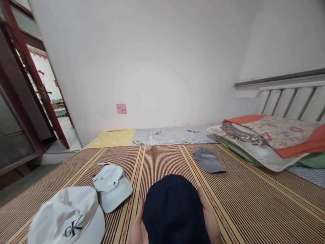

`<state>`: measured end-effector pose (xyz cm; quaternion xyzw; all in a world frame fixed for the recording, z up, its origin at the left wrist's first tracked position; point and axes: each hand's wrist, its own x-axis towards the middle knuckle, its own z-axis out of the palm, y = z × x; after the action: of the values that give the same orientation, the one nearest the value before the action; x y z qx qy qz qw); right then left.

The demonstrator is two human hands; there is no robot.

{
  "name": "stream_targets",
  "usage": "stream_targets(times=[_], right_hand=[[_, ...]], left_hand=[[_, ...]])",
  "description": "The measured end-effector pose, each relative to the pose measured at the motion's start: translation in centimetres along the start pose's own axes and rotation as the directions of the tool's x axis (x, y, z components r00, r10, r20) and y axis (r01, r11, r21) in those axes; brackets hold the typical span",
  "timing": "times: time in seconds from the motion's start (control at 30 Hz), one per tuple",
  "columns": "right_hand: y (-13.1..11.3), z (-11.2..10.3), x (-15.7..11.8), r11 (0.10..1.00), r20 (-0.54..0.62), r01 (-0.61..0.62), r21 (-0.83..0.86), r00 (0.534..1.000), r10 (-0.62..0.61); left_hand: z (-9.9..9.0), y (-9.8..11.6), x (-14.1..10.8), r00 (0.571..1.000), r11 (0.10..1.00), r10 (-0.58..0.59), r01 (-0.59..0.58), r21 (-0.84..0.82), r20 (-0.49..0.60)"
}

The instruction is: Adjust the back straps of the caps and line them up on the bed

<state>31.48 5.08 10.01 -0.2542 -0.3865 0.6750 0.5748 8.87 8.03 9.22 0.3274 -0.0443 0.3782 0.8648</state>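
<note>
The fingers of the left hand point(139, 227) and right hand point(212, 220) hold the navy cap point(175, 211) between them, one at each side. It sits at the bottom centre of the frame, its long axis running up and down, its rounded crown toward the top; its lower end is cut off, so I cannot tell where the brim points. Left of it, a small white cap point(111, 183) and a larger white cap point(66, 210) lie on the striped mat point(162, 161), brims toward the lower right. Right of centre, beyond the right hand, lies a grey cap point(207, 159).
</note>
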Motion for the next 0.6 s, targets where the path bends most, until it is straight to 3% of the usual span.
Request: stream_targets(times=[0.13, 0.3, 0.5, 0.6], right_hand=[[-0.1, 0.8, -0.1, 1.0, 0.0, 0.02, -0.021, 1.0, -0.02], [1.0, 1.5, -0.1, 0.999, -0.001, -0.02, 0.035, 1.0, 0.02], [3.2, -0.7, 0.4, 0.945, -0.039, -0.102, 0.312, 0.992, 0.12], [3.6, -1.2, 0.5, 0.913, -0.086, -0.08, 0.401, 0.988, 0.124]], left_hand=[[0.7, 0.1, 0.3, 1.0, 0.999, -0.002, 0.002, -0.037, -0.003], [0.3, 0.2, 0.2, 0.992, 0.999, 0.043, -0.04, -0.028, 0.121], [0.1, 0.7, 0.3, 0.981, 0.999, 0.02, -0.012, -0.042, 0.196], [0.2, 0.4, 0.5, 0.98, 0.997, 0.028, -0.013, -0.079, 0.197]])
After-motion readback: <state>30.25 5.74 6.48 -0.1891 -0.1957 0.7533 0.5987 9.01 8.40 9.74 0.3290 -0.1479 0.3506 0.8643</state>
